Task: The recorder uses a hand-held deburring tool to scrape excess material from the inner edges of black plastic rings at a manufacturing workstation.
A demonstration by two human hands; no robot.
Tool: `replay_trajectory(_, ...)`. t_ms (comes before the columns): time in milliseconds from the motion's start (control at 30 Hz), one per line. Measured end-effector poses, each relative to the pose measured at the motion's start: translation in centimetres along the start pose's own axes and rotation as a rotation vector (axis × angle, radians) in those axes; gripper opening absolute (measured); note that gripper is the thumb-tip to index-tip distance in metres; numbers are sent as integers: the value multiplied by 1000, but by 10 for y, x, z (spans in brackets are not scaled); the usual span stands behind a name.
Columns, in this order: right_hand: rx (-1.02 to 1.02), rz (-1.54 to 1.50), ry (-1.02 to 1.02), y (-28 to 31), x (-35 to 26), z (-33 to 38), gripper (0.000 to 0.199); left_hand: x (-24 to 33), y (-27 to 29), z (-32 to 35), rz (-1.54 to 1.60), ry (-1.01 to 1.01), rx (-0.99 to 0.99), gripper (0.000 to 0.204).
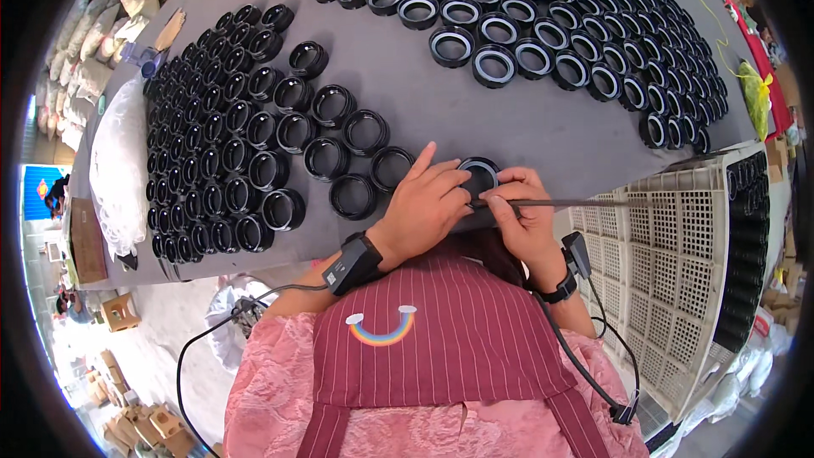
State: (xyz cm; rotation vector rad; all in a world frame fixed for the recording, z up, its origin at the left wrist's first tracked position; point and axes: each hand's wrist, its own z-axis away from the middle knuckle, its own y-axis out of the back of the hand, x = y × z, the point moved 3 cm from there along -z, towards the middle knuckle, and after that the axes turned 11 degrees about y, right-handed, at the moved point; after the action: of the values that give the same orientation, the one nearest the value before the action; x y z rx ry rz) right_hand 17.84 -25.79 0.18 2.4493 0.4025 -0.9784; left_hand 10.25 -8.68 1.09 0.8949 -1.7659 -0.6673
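Observation:
At the table's near edge, a black ring [477,161] with a pale grey band inside it is held between my two hands. My left hand [426,202] has its fingers curled against the ring's left side, the index finger stretched out. My right hand [527,212] pinches a thin dark rod [585,203], which points off to the right; its fingertips reach the ring's right side. Where the rod's tip meets the ring is hidden by my fingers. Just left of my left hand lies a plain black ring [393,169], one of several without a grey band.
Many plain black rings [294,132] cover the table's left side. Rows of black rings with grey bands [533,58] fill the far right. A clear plastic bag [120,165] lies at the left edge. Beside the table on the right stands a beige plastic crate [653,263].

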Motion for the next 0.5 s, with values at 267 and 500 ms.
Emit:
replay_trajectory(267, -112, 105, 25, 14, -1, -16, 5, -1, 0, 0, 2, -6, -22, 17)
replay_trajectory(500, -57, 162, 109, 1, 6, -18, 6, -3, 0, -2, 62, 5, -51, 14)
